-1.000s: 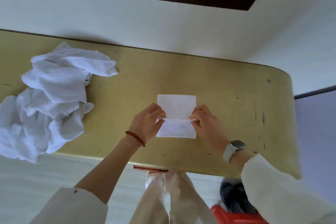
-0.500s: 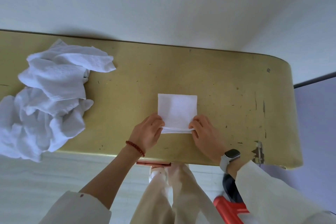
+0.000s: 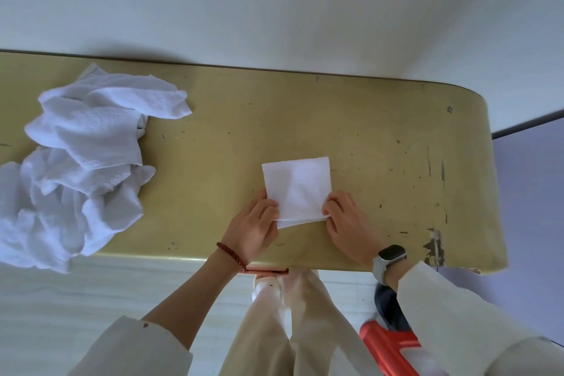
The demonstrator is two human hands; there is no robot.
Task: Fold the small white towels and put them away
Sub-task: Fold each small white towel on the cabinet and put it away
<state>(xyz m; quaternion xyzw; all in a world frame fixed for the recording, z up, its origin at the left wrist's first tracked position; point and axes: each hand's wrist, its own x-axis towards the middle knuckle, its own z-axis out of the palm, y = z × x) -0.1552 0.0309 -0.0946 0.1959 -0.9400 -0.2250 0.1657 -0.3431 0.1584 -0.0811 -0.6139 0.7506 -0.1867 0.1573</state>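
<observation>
A small white towel (image 3: 297, 185) lies folded into a square on the yellow-green table (image 3: 366, 137), a little right of the middle. My left hand (image 3: 254, 224) pinches its near left corner and my right hand (image 3: 346, 224) pinches its near right corner, holding the top layer's near edge over the lower one. A heap of unfolded white towels (image 3: 79, 162) sits at the table's left end and hangs over the front edge.
The table stands against a white wall, and its right end is rounded with chipped paint (image 3: 435, 246) near the front corner. Below the table's front edge are my legs, a shoe and a red object (image 3: 390, 348) on the floor.
Both hands have drawn the towel's upper edge toward me and laid it down over the near edge, so the towel is now a smaller square.
</observation>
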